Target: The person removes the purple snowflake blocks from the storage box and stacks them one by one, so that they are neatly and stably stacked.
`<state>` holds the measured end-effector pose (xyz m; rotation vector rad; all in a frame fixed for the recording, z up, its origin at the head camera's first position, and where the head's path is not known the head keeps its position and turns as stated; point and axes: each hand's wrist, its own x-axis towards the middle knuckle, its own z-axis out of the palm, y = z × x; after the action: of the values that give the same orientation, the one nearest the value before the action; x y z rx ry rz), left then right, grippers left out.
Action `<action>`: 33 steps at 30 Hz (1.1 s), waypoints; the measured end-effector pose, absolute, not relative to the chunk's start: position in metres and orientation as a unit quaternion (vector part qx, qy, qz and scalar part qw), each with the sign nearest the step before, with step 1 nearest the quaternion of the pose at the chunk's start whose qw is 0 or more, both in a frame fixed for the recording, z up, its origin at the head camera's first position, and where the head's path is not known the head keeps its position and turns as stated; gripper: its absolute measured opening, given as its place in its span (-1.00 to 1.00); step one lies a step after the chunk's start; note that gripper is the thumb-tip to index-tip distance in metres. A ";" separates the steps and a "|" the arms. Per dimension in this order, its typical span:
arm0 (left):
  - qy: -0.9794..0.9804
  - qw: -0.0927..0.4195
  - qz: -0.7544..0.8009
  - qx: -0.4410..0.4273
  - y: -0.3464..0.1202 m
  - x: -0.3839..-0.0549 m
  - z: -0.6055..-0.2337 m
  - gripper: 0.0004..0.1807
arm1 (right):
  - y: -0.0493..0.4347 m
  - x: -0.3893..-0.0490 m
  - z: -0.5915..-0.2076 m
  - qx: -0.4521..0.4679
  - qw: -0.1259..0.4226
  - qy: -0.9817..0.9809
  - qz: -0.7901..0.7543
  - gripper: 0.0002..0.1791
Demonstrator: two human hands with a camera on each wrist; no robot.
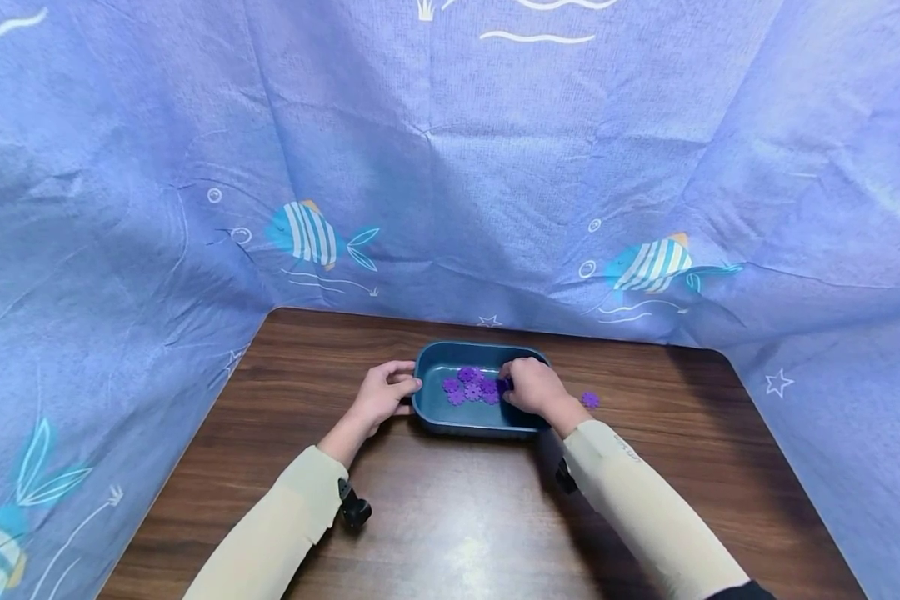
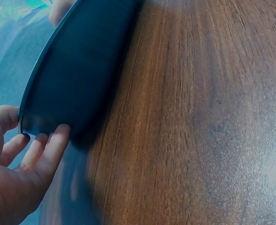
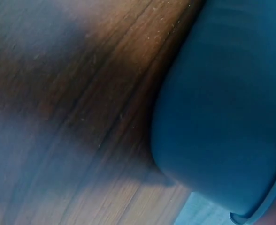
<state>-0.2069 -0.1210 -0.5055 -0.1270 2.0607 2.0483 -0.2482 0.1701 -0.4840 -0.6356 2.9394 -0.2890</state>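
A dark blue rectangular basin (image 1: 450, 422) with rounded corners stands on the table, several purple snowflake discs (image 1: 472, 390) lying on its floor. At its left end my left hand (image 1: 382, 393) grips the rim, thumb on top; in the left wrist view the left hand (image 2: 23, 164) has its fingers against the outer wall. My right hand (image 1: 534, 386) reaches over the right end into the basin, fingers curled down and pinching a purple disc, mostly hidden. The right wrist view shows mainly the basin's outer wall (image 3: 222, 108). One more purple disc (image 1: 590, 400) lies outside, right of the basin.
The brown wood-grain table (image 1: 285, 467) has rounded far corners. A blue fish-patterned cloth (image 1: 495, 183) hangs behind it and along both sides. Glare brightens the table's near middle.
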 end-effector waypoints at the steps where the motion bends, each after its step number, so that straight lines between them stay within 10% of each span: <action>1: 0.704 0.115 0.699 -0.043 -0.121 -0.207 -0.505 -0.47 | 0.170 -0.248 -0.483 -0.207 0.060 0.972 -0.093 -0.69; 33: 0.710 0.110 0.694 -0.052 -0.118 -0.207 -0.505 -0.52 | 0.169 -0.253 -0.486 -0.208 0.081 0.971 -0.087 -0.63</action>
<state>-0.2069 -0.1180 -0.5046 -0.1541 2.0858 2.0381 -0.2526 0.1694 -0.4859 -0.6217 2.9018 -0.2593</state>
